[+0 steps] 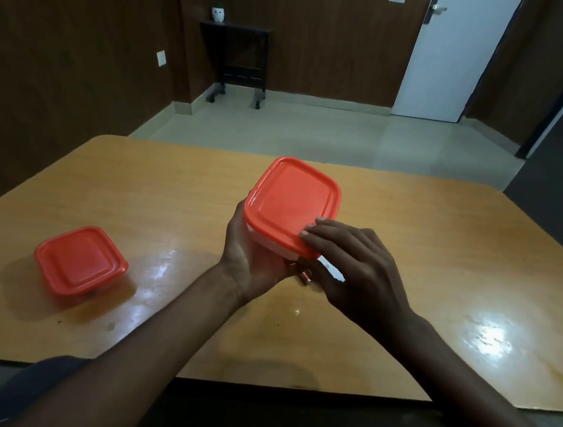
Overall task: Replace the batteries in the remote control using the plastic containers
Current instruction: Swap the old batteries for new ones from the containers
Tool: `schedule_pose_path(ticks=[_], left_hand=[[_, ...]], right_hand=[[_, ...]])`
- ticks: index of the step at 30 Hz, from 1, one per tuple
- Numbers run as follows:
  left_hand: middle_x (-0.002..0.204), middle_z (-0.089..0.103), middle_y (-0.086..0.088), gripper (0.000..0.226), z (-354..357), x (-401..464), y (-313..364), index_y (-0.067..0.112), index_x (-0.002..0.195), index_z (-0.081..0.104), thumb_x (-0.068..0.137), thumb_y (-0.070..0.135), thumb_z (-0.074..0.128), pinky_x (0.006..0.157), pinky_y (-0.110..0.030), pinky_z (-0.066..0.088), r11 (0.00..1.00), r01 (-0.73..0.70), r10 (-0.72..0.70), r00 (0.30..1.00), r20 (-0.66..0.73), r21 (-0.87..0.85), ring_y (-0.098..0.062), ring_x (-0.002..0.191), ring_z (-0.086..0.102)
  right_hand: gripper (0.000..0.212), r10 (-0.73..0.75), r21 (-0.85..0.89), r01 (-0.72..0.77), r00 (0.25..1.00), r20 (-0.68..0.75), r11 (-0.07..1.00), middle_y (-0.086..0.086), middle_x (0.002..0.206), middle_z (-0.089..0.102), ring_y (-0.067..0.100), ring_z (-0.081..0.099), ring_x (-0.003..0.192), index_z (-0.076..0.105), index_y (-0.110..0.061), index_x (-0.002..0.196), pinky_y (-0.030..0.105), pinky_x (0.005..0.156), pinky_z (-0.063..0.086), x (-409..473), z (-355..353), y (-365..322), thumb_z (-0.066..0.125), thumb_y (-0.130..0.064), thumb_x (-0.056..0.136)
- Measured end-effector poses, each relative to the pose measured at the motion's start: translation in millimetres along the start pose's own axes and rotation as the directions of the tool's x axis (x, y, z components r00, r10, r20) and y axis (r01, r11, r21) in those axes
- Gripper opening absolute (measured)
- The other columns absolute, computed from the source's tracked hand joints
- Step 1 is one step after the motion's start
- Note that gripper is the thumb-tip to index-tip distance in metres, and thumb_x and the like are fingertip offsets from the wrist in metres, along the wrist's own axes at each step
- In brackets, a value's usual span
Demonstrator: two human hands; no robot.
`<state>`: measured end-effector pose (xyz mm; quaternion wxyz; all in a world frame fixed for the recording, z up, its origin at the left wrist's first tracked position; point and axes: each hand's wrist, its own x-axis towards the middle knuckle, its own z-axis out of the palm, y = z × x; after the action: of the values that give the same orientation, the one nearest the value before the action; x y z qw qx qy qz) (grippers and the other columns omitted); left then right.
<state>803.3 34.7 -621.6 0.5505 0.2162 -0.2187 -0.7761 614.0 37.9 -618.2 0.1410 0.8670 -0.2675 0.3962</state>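
Leftmost on the wooden tabletop sits one plastic container, low and square with rounded corners, closed by an orange lid; its body is almost wholly hidden under that lid from this angle. It stands well apart from the hands.

Toward the middle, the left hand is cupped palm-up under a second container, gripping its near left side and holding it tilted above the tabletop. This one has the same orange lid with a raised border, and a strip of whitish body shows below the lid's near edge. What lies inside cannot be seen.

Just right of it, the right hand rests with its fingertips on the lid's near right corner, fingers loosely spread, thumb out of sight beneath; whether it is gripping the rim or only pressing on it cannot be told.

Below the held container, between the two hands, the end of one small battery shows on the tabletop, mostly covered. Beside it, a small white piece peeks out under the right hand; too little shows to say what it is.

Counted: two orange-lidded containers, one visible battery, two hands. Bright reflections wash out parts of the tabletop at centre and right.
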Motion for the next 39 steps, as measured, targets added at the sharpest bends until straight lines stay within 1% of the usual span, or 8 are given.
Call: schedule_pose_path(ticks=[4, 15, 19, 24, 29, 33, 36, 39], left_hand=[[0.145, 0.051, -0.029, 0.080, 4, -1, 3, 0.007, 0.147, 0.046, 0.092, 0.065, 0.039, 0.089, -0.056, 0.052, 1.000, 0.019, -0.019, 1.000, 0.025, -0.005, -0.044, 0.116, 0.057], [0.149, 0.045, -0.029, 0.080, 4, -3, 12, 0.005, 0.146, 0.046, 0.088, 0.060, 0.049, 0.107, -0.059, 0.038, 0.996, 0.074, -0.075, 0.997, -0.026, -0.049, -0.047, 0.128, 0.047], [0.147, 0.048, -0.028, 0.075, 4, -5, 12, 0.008, 0.145, 0.048, 0.090, 0.060, 0.047, 0.094, -0.058, 0.050, 0.998, 0.068, -0.069, 0.997, -0.038, -0.016, -0.046, 0.120, 0.053], [0.150, 0.041, -0.028, 0.065, 0, -6, 19, 0.014, 0.145, 0.049, 0.092, 0.051, 0.049, 0.070, -0.049, 0.055, 0.996, 0.048, -0.043, 0.997, -0.066, 0.077, -0.046, 0.115, 0.053], [0.148, 0.044, -0.027, 0.057, 1, 0, 18, 0.020, 0.137, 0.057, 0.090, 0.051, 0.054, 0.079, -0.052, 0.055, 0.999, 0.035, -0.032, 0.990, -0.135, 0.015, -0.049, 0.116, 0.055], [0.142, 0.051, -0.023, 0.065, 4, 3, 3, 0.020, 0.137, 0.058, 0.080, 0.051, 0.064, 0.081, -0.054, 0.057, 0.999, -0.006, -0.003, 0.962, -0.275, -0.035, -0.050, 0.117, 0.060], [0.138, 0.058, -0.018, 0.064, 6, 1, -4, 0.022, 0.137, 0.058, 0.081, 0.052, 0.060, 0.075, -0.050, 0.059, 1.000, -0.012, 0.012, 0.964, -0.267, 0.001, -0.043, 0.107, 0.063], [0.124, 0.065, -0.016, 0.052, 9, -2, -5, 0.021, 0.125, 0.064, 0.089, 0.056, 0.049, 0.077, -0.049, 0.057, 0.999, -0.023, 0.032, 0.973, -0.231, 0.041, -0.038, 0.096, 0.068]], right_hand=[[0.032, -0.102, 0.028, 0.101, 0.994, 0.025, 0.994, 0.012, 0.130, 0.069, 0.026, 0.063, 0.125, 0.072, -0.005, 0.122, 0.046, 0.104, 0.051, -1, -1, 10, 0.068, -0.022, 0.095], [0.027, -0.177, 0.045, 0.176, 0.984, 0.014, 0.983, 0.016, 0.122, 0.072, 0.030, 0.067, 0.118, 0.074, 0.000, 0.115, 0.047, 0.097, 0.057, 4, 1, 5, 0.072, -0.014, 0.092], [0.030, -0.176, 0.072, 0.174, 0.984, 0.032, 0.982, 0.017, 0.120, 0.072, 0.030, 0.069, 0.114, 0.073, 0.002, 0.115, 0.046, 0.091, 0.060, 5, -2, 7, 0.069, -0.015, 0.091], [0.026, 0.014, 0.196, 0.017, 0.988, -0.153, 0.980, 0.014, 0.115, 0.075, 0.021, 0.073, 0.106, 0.072, 0.004, 0.115, 0.027, 0.093, 0.058, 17, -21, 13, 0.071, -0.009, 0.093], [0.023, 0.313, 0.222, -0.257, 0.908, -0.278, 0.941, 0.008, 0.104, 0.077, 0.016, 0.074, 0.091, 0.074, -0.001, 0.113, 0.024, 0.081, 0.058, 17, -19, 19, 0.074, -0.008, 0.091], [0.017, 0.665, 0.421, -0.544, 0.712, -0.226, 0.725, -0.007, 0.093, 0.075, 0.004, 0.071, 0.081, 0.074, -0.010, 0.110, 0.016, 0.074, 0.058, 19, -6, 23, 0.070, -0.015, 0.095], [0.015, 0.920, 0.637, -0.702, 0.390, -0.031, 0.319, -0.004, 0.094, 0.074, 0.008, 0.074, 0.083, 0.069, -0.013, 0.111, 0.030, 0.075, 0.064, 23, 5, 40, 0.067, -0.019, 0.097], [0.017, 0.973, 0.740, -0.660, 0.058, 0.222, -0.129, 0.009, 0.101, 0.074, 0.016, 0.076, 0.083, 0.065, -0.008, 0.113, 0.036, 0.080, 0.064, 19, 24, 67, 0.065, -0.010, 0.097]])
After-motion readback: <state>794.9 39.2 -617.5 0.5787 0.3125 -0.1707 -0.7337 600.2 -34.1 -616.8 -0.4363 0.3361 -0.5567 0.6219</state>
